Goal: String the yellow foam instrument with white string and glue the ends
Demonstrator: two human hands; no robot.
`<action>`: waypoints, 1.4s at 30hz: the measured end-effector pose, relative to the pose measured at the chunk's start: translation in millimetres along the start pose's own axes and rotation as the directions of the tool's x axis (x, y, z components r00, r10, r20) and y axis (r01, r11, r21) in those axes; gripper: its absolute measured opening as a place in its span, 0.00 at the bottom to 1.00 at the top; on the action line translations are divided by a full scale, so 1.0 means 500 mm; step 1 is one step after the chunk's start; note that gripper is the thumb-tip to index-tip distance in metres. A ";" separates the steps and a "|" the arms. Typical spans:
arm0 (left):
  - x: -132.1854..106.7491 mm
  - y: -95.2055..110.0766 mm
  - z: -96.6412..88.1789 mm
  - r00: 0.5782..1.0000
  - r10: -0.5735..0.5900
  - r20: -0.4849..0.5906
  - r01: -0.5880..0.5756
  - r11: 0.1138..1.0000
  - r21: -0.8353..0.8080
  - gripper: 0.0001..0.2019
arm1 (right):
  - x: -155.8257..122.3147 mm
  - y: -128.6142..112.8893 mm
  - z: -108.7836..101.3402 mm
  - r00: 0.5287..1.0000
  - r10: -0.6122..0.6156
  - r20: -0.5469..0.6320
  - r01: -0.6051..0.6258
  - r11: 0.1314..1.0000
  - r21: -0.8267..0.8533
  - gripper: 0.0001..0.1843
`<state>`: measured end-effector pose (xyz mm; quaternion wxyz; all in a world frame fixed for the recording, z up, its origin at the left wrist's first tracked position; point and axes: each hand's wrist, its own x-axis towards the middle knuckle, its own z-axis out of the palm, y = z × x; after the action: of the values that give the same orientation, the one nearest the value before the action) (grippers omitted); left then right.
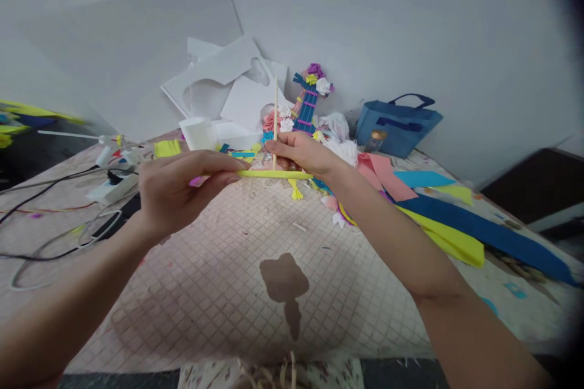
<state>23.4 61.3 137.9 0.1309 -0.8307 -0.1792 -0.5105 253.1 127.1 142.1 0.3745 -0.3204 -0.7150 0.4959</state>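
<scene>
My left hand (182,185) pinches one end of a narrow yellow strip (269,174), which looks like crepe paper, between thumb and fingers. The strip runs level above the table towards my right wrist. In my right hand (305,151) a thin pale wooden stick (275,103) stands nearly upright, gripped between thumb and fingers. The stick's lower end meets the yellow strip; whether the two are joined I cannot tell. Behind my hands lie paper flowers (270,121) in pink, white and blue.
Cut white boards (214,82) lean on the wall beside a blue decorated piece (307,106). A blue bag (396,127) stands back right, near coloured paper strips (456,228). Glue guns (109,149), a power strip (113,188) and cables lie left. The patterned tablecloth (205,292) has a dark wet-looking patch.
</scene>
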 end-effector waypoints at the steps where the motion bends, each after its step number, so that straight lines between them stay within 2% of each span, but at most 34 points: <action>1: -0.005 0.003 -0.002 1.000 0.029 0.011 -0.030 0.999 0.018 0.07 | -0.001 0.001 0.000 0.998 -0.037 -0.058 0.038 0.999 0.020 0.23; 3: -0.020 0.013 -0.005 0.996 0.073 0.052 -0.075 0.997 0.033 0.07 | -0.008 0.003 -0.001 0.972 -0.120 -0.200 0.137 0.988 0.069 0.21; 5: -0.044 0.025 -0.007 0.992 0.092 0.092 -0.092 0.996 -0.005 0.08 | -0.023 0.006 0.002 0.944 -0.162 -0.287 0.198 0.975 0.101 0.19; 8: -0.090 0.042 -0.011 0.980 0.117 0.161 -0.101 0.989 -0.103 0.12 | -0.061 0.018 0.017 0.950 -0.152 -0.273 0.184 0.978 0.098 0.16; 12: -0.141 0.065 -0.017 0.955 0.145 0.258 -0.110 0.983 -0.144 0.14 | -0.125 0.042 0.050 0.956 -0.149 -0.252 0.165 0.985 0.044 0.13; 15: -0.160 0.086 -0.016 0.955 0.125 0.270 -0.088 0.986 -0.142 0.12 | -0.162 0.056 0.069 0.958 -0.168 -0.231 0.173 0.985 0.003 0.10; 19: -0.168 0.110 -0.009 0.969 0.025 0.245 0.010 0.990 -0.141 0.12 | -0.185 0.063 0.081 0.968 -0.184 -0.169 0.177 0.983 -0.052 0.07; 25: -0.169 0.117 -0.008 0.960 0.019 0.278 0.029 0.986 -0.165 0.13 | -0.192 0.061 0.092 0.966 -0.240 -0.100 0.229 0.967 -0.112 0.06; 34: -0.170 0.118 -0.010 0.956 0.048 0.288 0.003 0.985 -0.173 0.11 | -0.195 0.072 0.089 0.960 -0.225 -0.166 0.166 0.937 -0.308 0.08; 39: -0.178 0.125 -0.005 0.964 -0.034 0.265 0.080 0.983 -0.167 0.14 | -0.199 0.071 0.092 0.954 -0.231 -0.194 0.171 0.944 -0.284 0.08; 42: -0.179 0.128 -0.005 0.962 -0.055 0.268 0.100 0.982 -0.160 0.15 | -0.201 0.069 0.094 0.959 -0.239 -0.155 0.190 0.942 -0.278 0.08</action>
<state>12.3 -12.1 56.8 0.0138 -0.8915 -0.1828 -0.4142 267.5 32.0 76.9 0.4464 -0.3318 -0.7663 0.3216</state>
